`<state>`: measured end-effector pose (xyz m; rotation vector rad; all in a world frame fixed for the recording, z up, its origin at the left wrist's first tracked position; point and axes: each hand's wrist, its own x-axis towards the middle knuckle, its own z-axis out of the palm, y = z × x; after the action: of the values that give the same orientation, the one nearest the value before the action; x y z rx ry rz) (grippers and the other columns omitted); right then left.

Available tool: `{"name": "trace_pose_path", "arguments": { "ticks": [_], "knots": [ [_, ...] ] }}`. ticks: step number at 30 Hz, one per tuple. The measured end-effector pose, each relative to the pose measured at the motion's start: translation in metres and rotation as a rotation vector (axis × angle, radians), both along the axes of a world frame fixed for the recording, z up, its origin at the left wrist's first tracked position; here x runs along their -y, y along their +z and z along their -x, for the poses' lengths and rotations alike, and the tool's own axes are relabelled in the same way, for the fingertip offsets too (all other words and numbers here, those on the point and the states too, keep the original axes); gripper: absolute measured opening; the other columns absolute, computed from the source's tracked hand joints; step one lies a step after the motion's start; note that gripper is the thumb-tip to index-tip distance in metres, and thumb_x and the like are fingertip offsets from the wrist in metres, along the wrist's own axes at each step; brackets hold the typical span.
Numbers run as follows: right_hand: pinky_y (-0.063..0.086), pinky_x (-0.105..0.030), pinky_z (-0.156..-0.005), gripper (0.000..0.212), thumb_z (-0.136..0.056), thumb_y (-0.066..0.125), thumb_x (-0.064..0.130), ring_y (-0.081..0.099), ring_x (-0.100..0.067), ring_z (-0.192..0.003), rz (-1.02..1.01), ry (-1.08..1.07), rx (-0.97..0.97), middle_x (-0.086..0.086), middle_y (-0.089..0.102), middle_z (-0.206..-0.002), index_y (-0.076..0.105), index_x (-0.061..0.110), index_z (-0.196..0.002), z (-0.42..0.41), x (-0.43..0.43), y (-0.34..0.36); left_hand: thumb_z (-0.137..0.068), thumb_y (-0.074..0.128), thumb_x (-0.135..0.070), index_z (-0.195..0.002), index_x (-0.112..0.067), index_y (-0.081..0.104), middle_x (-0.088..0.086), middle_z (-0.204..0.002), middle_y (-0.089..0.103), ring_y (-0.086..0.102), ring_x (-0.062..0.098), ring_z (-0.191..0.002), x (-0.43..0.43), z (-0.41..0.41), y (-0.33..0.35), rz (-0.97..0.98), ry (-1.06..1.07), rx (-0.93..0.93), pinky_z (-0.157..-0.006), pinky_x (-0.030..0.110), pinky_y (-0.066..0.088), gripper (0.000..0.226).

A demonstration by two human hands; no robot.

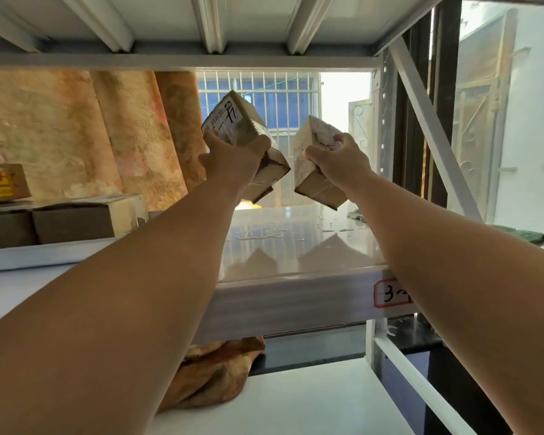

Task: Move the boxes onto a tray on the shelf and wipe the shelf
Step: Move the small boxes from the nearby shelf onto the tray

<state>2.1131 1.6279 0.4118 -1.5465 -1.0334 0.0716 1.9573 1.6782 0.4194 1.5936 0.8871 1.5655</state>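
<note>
Boxes (76,219) stacked at left on wet white shelf (296,246), green cloth (528,237) at right, 2 taped cardboard boxes aloft above it, labelled box (242,127) gripped in left hand (233,158), plain box (314,164) in right hand (339,158).

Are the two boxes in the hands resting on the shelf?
No, the left hand and right hand hold both boxes tilted in the air above the wet shelf.
</note>
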Motion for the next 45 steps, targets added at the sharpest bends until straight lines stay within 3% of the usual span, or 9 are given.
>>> {"name": "trace_pose_path", "arguments": {
  "ticks": [4, 8, 12, 16, 24, 30, 37, 41, 45],
  "knots": [
    [0.051, -0.039, -0.087, 0.08, -0.07, 0.056, 0.055, 0.055, -0.026, -0.105, -0.051, -0.032, 0.022, -0.007, 0.048, -0.132, 0.031, 0.032, -0.143, -0.001, -0.002, 0.002, -0.077, 0.065, -0.042, -0.144, -0.02, 0.021, 0.008, -0.137, 0.038, 0.046, 0.022, -0.112, 0.001, -0.001, 0.0, -0.039, 0.024, -0.022, -0.073, 0.028, 0.042, 0.083],
    [0.05, -0.037, -0.084, 0.079, -0.071, 0.056, 0.055, 0.054, -0.025, -0.103, -0.037, -0.043, 0.016, -0.007, 0.049, -0.13, 0.031, 0.032, -0.142, -0.003, -0.005, 0.002, -0.081, 0.062, -0.042, -0.144, -0.019, 0.019, 0.004, -0.128, 0.041, 0.05, 0.019, -0.104, 0.002, 0.0, 0.001, -0.018, -0.047, 0.021, -0.058, 0.021, 0.039, 0.08],
    [0.048, -0.039, -0.089, 0.08, -0.074, 0.06, 0.051, 0.05, -0.027, -0.107, 0.037, -0.056, 0.039, -0.01, 0.042, -0.133, 0.027, 0.03, -0.145, -0.004, -0.007, 0.0, -0.081, 0.064, -0.042, -0.142, -0.025, 0.018, 0.005, -0.126, 0.048, 0.058, 0.018, -0.098, 0.005, 0.001, 0.003, 0.05, -0.22, 0.156, -0.075, 0.034, 0.054, 0.078],
    [0.05, -0.041, -0.091, 0.085, -0.072, 0.059, 0.054, 0.054, -0.029, -0.109, 0.043, 0.006, 0.03, -0.01, 0.044, -0.135, 0.025, 0.029, -0.146, 0.005, -0.008, 0.0, -0.085, 0.061, -0.04, -0.14, -0.026, 0.022, 0.004, -0.115, 0.05, 0.06, 0.021, -0.093, 0.009, -0.002, 0.003, 0.06, -0.383, 0.229, -0.061, 0.029, 0.052, 0.07],
    [0.043, -0.034, -0.075, 0.08, -0.076, 0.06, 0.05, 0.051, -0.027, -0.101, -0.045, 0.056, -0.076, -0.012, 0.043, -0.133, 0.027, 0.025, -0.145, 0.009, -0.005, 0.001, -0.077, 0.063, -0.049, -0.14, -0.028, 0.022, 0.004, -0.12, 0.054, 0.061, 0.019, -0.088, 0.007, 0.002, 0.001, 0.078, -0.303, 0.156, -0.057, 0.028, 0.053, 0.078],
    [0.042, -0.033, -0.078, 0.075, -0.08, 0.059, 0.046, 0.048, -0.028, -0.098, -0.232, 0.1, -0.045, -0.013, 0.038, -0.134, 0.024, 0.03, -0.144, 0.023, 0.005, 0.009, -0.056, 0.064, -0.055, -0.132, -0.024, 0.029, 0.005, -0.126, 0.055, 0.06, 0.025, -0.108, 0.009, 0.013, 0.0, 0.113, -0.062, 0.213, -0.09, 0.048, 0.054, 0.089],
    [0.05, -0.044, -0.091, 0.074, -0.076, 0.061, 0.053, 0.052, -0.028, -0.103, -0.181, 0.081, 0.116, -0.011, 0.038, -0.136, 0.03, 0.031, -0.14, 0.032, 0.005, 0.007, -0.079, 0.063, -0.044, -0.146, -0.024, 0.017, 0.01, -0.134, 0.033, 0.04, 0.018, -0.106, 0.008, 0.034, -0.003, -0.157, 0.253, -0.261, -0.08, 0.028, 0.041, 0.084],
    [0.043, -0.035, -0.085, 0.075, -0.076, 0.059, 0.054, 0.048, -0.026, -0.105, -0.145, 0.076, 0.114, -0.01, 0.039, -0.139, 0.031, 0.03, -0.142, 0.038, 0.002, 0.012, -0.08, 0.064, -0.04, -0.144, -0.023, 0.024, 0.01, -0.134, 0.035, 0.037, 0.016, -0.105, 0.015, 0.053, 0.008, -0.305, 0.302, -0.489, -0.073, 0.02, 0.038, 0.077],
    [0.041, -0.033, -0.082, 0.077, -0.073, 0.058, 0.06, 0.051, -0.025, -0.114, -0.125, 0.106, 0.178, -0.004, 0.048, -0.138, 0.039, 0.029, -0.14, 0.063, -0.002, 0.023, -0.078, 0.063, -0.05, -0.146, -0.021, 0.024, 0.01, -0.135, 0.043, 0.049, 0.022, -0.112, 0.015, 0.09, 0.034, -0.261, 0.37, -0.723, -0.081, 0.03, 0.047, 0.084]
  ]
}}
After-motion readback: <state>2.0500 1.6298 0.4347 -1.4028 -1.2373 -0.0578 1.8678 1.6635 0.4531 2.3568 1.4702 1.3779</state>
